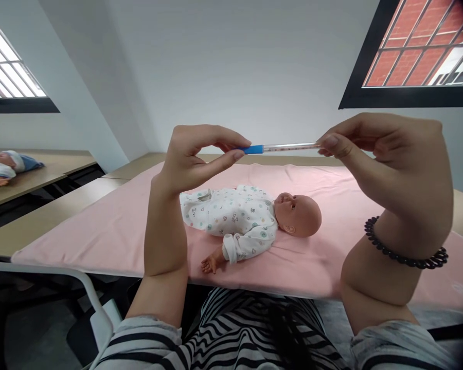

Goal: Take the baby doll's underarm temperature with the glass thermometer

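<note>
Pinching one blue-ended clear tube (291, 147) at its two ends with left hand (185, 158) and right hand (403, 164). Facing one doll (233, 211) on one pink sheet (111, 234), with one second doll (3, 167) far left.

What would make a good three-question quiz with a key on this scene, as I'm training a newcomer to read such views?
1. Which hand pinches the blue end of the slim clear tube?
2. True or false: the bare-headed baby doll lies on a pink sheet.
3. Fill in the blank: the coiled band on the right wrist is coloured ____.

Key: 1. the left hand; 2. true; 3. black.
</note>
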A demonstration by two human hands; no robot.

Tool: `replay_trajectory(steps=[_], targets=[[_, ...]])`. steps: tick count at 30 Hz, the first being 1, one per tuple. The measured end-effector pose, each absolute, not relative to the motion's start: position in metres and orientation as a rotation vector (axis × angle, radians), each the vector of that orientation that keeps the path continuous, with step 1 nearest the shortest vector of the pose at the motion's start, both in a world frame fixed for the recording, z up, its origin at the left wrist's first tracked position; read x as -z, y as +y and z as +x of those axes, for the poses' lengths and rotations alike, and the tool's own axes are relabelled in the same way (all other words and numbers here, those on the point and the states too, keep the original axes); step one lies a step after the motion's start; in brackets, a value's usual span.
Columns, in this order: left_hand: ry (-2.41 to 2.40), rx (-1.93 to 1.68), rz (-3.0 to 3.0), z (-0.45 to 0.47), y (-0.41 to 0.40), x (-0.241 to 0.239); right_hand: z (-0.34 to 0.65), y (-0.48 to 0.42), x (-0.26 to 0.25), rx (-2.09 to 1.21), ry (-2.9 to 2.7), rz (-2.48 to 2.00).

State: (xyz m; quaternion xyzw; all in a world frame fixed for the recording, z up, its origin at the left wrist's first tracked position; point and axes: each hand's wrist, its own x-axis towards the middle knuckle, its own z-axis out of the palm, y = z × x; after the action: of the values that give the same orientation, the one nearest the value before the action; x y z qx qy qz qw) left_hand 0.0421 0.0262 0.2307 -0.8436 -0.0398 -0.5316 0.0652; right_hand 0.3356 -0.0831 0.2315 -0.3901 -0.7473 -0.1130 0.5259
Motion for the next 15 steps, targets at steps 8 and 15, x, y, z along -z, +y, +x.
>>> replay_trajectory(steps=[8,15], targets=[[-0.4,1.568,-2.538,0.0403,0.0225,-0.2276,0.3383,-0.0796,-0.2294,0.153,-1.829,-0.965],[-0.411,1.611,-2.522,0.0385,0.0234,-0.2235,0.3413,-0.0806,-0.2301,0.137,-1.877,-0.977]])
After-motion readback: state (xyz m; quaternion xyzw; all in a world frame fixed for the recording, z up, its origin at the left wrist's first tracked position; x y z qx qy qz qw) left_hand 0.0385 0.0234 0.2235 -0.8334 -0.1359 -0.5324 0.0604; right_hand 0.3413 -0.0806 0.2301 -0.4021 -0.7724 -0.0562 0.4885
